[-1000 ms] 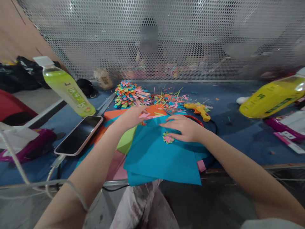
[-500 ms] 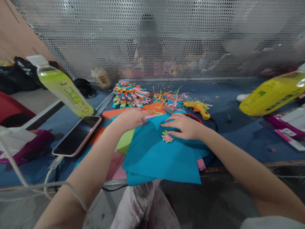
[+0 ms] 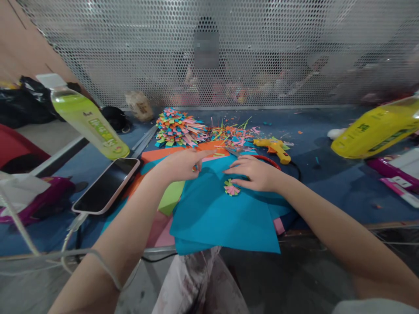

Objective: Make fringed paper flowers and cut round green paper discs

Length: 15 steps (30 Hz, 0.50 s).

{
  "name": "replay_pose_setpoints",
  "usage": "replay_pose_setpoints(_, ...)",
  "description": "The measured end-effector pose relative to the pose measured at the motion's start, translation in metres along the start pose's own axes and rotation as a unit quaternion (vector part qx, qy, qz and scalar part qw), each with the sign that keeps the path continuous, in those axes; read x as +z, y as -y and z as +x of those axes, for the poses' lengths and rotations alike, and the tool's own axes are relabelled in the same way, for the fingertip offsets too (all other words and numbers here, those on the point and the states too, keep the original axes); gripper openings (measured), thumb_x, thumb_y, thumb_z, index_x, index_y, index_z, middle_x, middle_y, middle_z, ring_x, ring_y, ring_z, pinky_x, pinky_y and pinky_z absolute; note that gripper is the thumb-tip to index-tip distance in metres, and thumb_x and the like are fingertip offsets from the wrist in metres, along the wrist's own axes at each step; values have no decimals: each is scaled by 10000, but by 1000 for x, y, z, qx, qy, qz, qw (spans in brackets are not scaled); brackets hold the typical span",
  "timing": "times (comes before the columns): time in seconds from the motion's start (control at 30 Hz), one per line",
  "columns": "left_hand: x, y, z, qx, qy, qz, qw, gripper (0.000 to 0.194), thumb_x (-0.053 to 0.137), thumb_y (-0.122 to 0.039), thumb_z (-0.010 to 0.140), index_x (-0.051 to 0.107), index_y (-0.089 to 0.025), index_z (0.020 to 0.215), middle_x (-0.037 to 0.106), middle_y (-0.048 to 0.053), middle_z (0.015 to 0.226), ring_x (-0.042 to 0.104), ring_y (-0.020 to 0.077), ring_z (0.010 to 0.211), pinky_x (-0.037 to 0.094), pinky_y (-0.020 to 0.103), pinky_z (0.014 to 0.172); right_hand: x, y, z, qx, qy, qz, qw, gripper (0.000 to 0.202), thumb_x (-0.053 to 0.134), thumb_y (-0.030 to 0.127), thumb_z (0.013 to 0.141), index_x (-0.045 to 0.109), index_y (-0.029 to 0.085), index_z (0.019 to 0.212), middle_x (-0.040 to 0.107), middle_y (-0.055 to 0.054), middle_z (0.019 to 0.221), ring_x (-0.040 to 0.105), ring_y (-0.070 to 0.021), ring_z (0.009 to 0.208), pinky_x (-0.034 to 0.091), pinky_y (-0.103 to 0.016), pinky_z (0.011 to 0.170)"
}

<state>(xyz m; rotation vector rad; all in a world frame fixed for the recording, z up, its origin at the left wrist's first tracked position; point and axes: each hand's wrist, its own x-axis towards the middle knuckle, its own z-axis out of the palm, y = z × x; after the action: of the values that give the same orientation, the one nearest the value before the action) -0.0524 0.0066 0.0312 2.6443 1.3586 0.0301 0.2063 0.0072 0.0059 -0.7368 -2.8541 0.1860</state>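
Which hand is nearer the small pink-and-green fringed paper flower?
Right. The right hand has its fingers at the upper right edge of the flower; the left hand is clearly farther off, beyond its left side.

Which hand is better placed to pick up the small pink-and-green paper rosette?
Probably the right hand: its fingers are at the rosette, while the left hand is farther away.

Yellow bottle point(image 3: 376, 128) cut off by right edge; scissors point(image 3: 262, 159) partly covered by right hand point(image 3: 253, 173); scene behind perforated panel point(image 3: 147, 56) blurred
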Motion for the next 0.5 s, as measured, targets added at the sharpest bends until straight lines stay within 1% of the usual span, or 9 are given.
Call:
replay_pose_setpoints(0.17, 0, 0, -4, 4, 28, -39, 999, 817, 495, -127, 626, 335, -274, 1413, 683, -19, 861, 604, 174, 799, 420, 237, 675, 0, 0, 0, -2, 3, 2, 1000, 382, 453, 363, 921, 625, 162, 1196, 673, -105, 1146, 566, -262, 1101, 344, -447, 965)
replay_pose_setpoints(0.3, -1, -2, -6, -7, 51, -56, 997, 840, 483, -103, 591, 342, -244, 1407, 650, -12, 797, 583, 163, 702, 371, 227, 560, -1, 1, -2, 1, 5, 4, 1000, 380, 454, 358, 921, 627, 153, 1190, 677, -105, 1136, 566, -262, 1101, 342, -447, 967)
replay_pose_setpoints(0.37, -2, -1, -6, -9, 46, -55, 997, 795, 475, -95, 591, 392, -218, 1372, 641, -1, 796, 580, 165, 705, 374, 231, 567, 0, 1, -2, 2, 5, 5, 1000, 379, 456, 360, 921, 630, 151, 1186, 678, -104, 1135, 565, -260, 1101, 344, -441, 965)
replay_pose_setpoints(0.43, -3, 1, -5, -8, 22, -50, 998, 715, 477, -100, 597, 464, -191, 1306, 646, 14, 829, 585, 175, 751, 397, 243, 621, 0, 0, -2, 2, 5, 6, 1000, 380, 453, 362, 923, 629, 152, 1187, 679, -99, 1135, 563, -258, 1107, 346, -435, 963)
replay_pose_setpoints(0.5, -3, 4, -3, -3, 0, -69, 998, 653, 486, -113, 609, 502, -183, 1257, 657, 19, 863, 594, 179, 802, 419, 255, 693, 1, 0, -1, 1, 5, 5, 1000, 383, 447, 367, 925, 627, 153, 1187, 680, -94, 1137, 562, -255, 1108, 346, -432, 962)
